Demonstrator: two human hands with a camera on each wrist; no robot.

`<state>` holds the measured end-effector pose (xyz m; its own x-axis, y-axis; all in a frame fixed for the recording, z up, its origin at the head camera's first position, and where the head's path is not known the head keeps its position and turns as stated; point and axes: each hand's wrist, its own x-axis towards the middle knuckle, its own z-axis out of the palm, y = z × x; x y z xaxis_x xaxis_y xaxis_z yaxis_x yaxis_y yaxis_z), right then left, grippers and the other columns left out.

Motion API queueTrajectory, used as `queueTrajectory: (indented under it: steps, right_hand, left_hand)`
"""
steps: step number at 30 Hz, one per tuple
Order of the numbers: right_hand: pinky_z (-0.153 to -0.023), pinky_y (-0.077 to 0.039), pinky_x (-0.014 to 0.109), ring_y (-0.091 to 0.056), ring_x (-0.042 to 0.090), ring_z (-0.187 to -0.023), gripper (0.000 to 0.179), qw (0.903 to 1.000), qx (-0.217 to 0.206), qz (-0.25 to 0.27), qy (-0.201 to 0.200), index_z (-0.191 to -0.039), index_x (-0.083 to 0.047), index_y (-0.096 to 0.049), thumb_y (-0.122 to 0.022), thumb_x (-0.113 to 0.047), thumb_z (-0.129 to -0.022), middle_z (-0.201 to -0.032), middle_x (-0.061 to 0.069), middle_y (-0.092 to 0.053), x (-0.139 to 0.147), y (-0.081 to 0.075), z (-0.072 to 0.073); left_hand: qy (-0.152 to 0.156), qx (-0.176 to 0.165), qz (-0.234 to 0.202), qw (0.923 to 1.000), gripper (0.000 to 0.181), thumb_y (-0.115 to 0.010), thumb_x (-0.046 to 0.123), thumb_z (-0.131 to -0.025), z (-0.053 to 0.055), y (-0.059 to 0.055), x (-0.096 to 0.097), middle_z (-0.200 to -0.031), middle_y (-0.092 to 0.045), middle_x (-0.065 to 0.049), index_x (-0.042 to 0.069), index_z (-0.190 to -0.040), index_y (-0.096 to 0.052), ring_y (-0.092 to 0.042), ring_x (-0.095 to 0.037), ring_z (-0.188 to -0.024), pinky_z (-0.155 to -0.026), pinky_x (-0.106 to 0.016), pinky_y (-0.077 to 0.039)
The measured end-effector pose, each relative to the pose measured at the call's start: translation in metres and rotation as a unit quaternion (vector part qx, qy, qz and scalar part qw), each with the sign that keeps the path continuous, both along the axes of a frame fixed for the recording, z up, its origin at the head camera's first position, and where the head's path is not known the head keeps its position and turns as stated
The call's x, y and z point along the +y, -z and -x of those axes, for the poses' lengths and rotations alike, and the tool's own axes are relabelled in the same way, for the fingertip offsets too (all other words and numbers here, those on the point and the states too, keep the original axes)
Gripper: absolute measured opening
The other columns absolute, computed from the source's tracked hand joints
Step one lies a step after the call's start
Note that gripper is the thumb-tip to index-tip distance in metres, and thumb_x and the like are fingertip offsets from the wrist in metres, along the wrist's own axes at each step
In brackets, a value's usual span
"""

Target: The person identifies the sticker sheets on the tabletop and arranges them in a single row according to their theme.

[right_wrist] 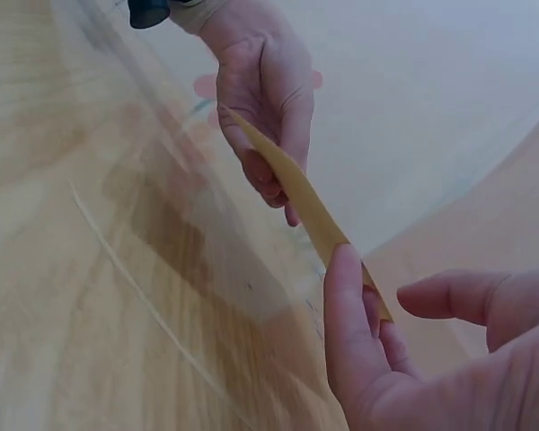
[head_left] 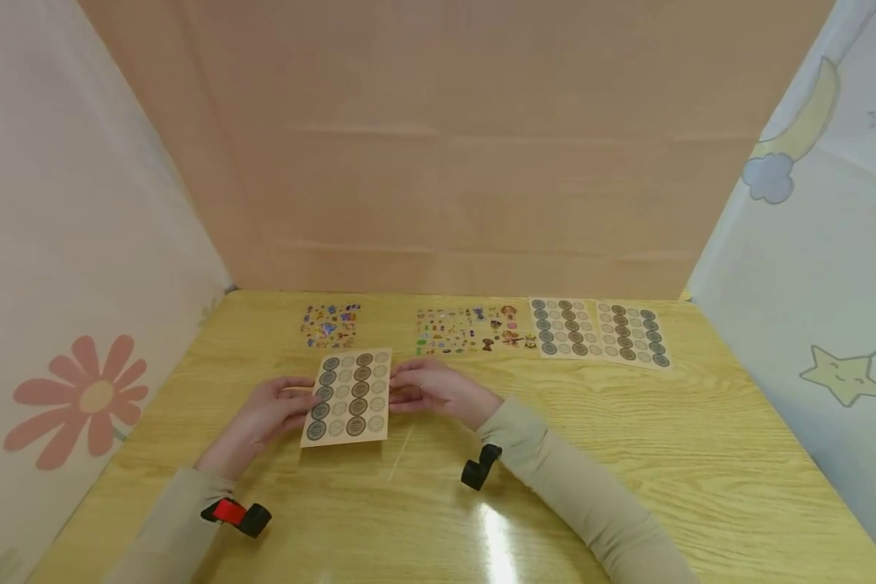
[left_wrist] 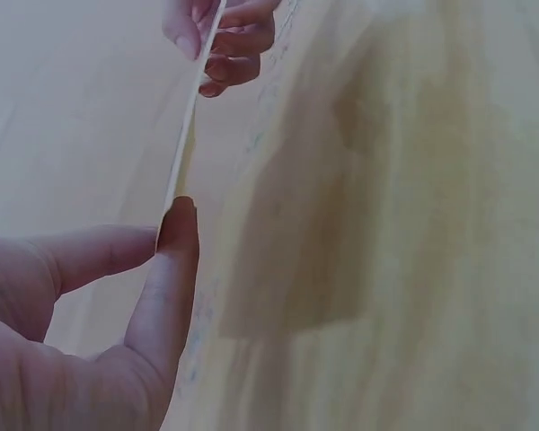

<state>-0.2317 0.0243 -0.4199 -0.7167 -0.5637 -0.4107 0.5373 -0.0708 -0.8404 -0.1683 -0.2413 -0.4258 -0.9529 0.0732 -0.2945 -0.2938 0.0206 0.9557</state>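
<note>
- A wide peach-brown back panel [head_left: 482,162] closes off the far side, between a left wall [head_left: 73,203] printed with a red flower and a right wall [head_left: 847,268] printed with a moon, cloud and star.
- The wood-grain table [head_left: 664,454] fills the space below.
- Two beige sleeves [head_left: 591,495] reach in from the near edge.
- The left hand [head_left: 273,418] pinches the held sheet at its left edge; the left wrist view shows two digits meeting there, one on each face, which the head view partly hides.
- The right hand [head_left: 441,391] is at the opposite edge. The right wrist view shows its fingers lying against the underside, the thumb apart with a narrow gap; the head view does not show this gap.
- The held sheet [head_left: 346,397], bearing columns of dark and pale circles, spans between the hands. Both wrist views show it nearly edge-on and raised, with a shadow on the table.
- Two similar flat sheets [head_left: 633,334] lie side by side at the far right.
- Small colourful stickers [head_left: 330,326] lie in two groups near the back panel.
- A small black device [head_left: 480,469] sits at each wrist.
</note>
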Motion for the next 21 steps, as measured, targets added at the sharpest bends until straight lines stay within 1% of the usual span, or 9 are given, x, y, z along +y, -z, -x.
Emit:
queueTrajectory:
  steps: [3,6,9,11,16,19,21]
  right_hand:
    - [-0.085,-0.054,0.044,-0.067,0.028,-0.081,0.017,1.0,0.002,0.006,-0.007,-0.109,0.007,-0.057,-0.052,-0.001,-0.094,-0.097,0.019,-0.066,-0.005,0.002,-0.007]
    - [-0.085,-0.054,0.045,-0.067,0.03,-0.086,0.022,0.9997,0.007,0.009,-0.023,-0.114,0.009,-0.056,-0.05,-0.003,-0.096,-0.102,0.021,-0.066,-0.01,0.005,-0.013]
    - [-0.084,-0.054,0.045,-0.066,0.033,-0.09,0.025,0.9995,0.0,0.014,-0.03,-0.117,0.009,-0.055,-0.049,-0.006,-0.097,-0.106,0.023,-0.064,-0.014,0.007,-0.017]
    - [-0.085,-0.054,0.046,-0.065,0.035,-0.092,0.028,0.9993,-0.01,0.021,-0.03,-0.119,0.008,-0.054,-0.05,-0.008,-0.097,-0.108,0.024,-0.062,-0.016,0.007,-0.02]
    - [-0.088,-0.052,0.049,-0.061,0.04,-0.098,0.037,0.9972,-0.048,0.047,-0.034,-0.126,0.005,-0.048,-0.049,-0.017,-0.096,-0.115,0.025,-0.057,-0.021,0.005,-0.025]
    - [-0.09,-0.05,0.05,-0.06,0.04,-0.101,0.042,0.9959,-0.052,0.058,-0.046,-0.129,0.006,-0.044,-0.047,-0.019,-0.096,-0.118,0.026,-0.055,-0.025,0.003,-0.029]
    - [-0.091,-0.05,0.05,-0.059,0.039,-0.102,0.044,0.9954,-0.05,0.062,-0.054,-0.131,0.008,-0.042,-0.046,-0.02,-0.097,-0.119,0.026,-0.054,-0.028,0.002,-0.031]
  left_hand:
    - [-0.008,0.0,0.008,0.9999,0.053,-0.06,0.002,-0.093,-0.008,0.004,-0.003,-0.102,-0.063,-0.012,-0.015,-0.135,-0.033,-0.066,-0.016,-0.085,-0.075,-0.03,-0.057]
    - [-0.022,-0.002,0.028,0.9994,0.051,-0.062,0.003,-0.092,-0.017,0.008,-0.007,-0.1,-0.064,-0.011,-0.015,-0.133,-0.037,-0.066,-0.015,-0.084,-0.073,-0.03,-0.057]
    - [-0.036,-0.001,0.045,0.9984,0.05,-0.064,0.003,-0.091,-0.024,0.01,-0.011,-0.098,-0.064,-0.009,-0.014,-0.132,-0.04,-0.065,-0.014,-0.082,-0.072,-0.029,-0.057]
    - [-0.046,0.002,0.055,0.9974,0.049,-0.065,0.003,-0.09,-0.027,0.011,-0.013,-0.096,-0.064,-0.008,-0.014,-0.13,-0.042,-0.066,-0.014,-0.081,-0.071,-0.029,-0.058]
    - [-0.059,0.01,0.076,0.9953,0.049,-0.065,0.002,-0.089,-0.034,0.013,-0.021,-0.098,-0.063,-0.01,-0.016,-0.129,-0.043,-0.065,-0.012,-0.081,-0.071,-0.029,-0.058]
    - [-0.068,0.008,0.09,0.9936,0.051,-0.067,0.004,-0.088,-0.038,0.015,-0.026,-0.1,-0.062,-0.011,-0.016,-0.129,-0.044,-0.065,-0.01,-0.081,-0.071,-0.028,-0.057]
    - [-0.074,0.009,0.106,0.9915,0.051,-0.069,0.005,-0.088,-0.04,0.016,-0.03,-0.101,-0.062,-0.011,-0.016,-0.129,-0.046,-0.064,-0.009,-0.081,-0.072,-0.026,-0.057]
